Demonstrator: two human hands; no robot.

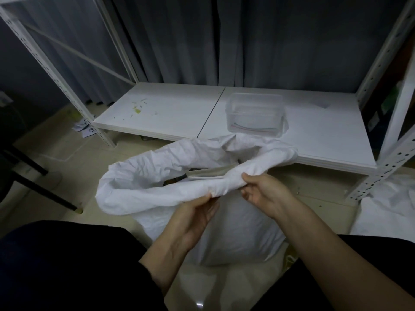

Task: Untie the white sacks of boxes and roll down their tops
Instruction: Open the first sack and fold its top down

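Note:
A white sack (233, 234) stands on the floor between my knees. Its mouth is open, and its top is rolled into a thick crumpled rim (157, 158). A cardboard box flap (208, 172) shows inside the opening. My left hand (197, 212) pinches the near part of the rim from below. My right hand (262, 189) grips the same rolled edge just to the right, thumb on top. A second white sack (390, 209) lies at the right edge, only partly in view.
A low white shelf board (170, 111) of a metal rack runs behind the sack, with a clear plastic tub (254, 114) on it. A rack upright (381, 169) stands right, dark chair legs (40, 189) left. Paper scraps (86, 129) lie on the floor.

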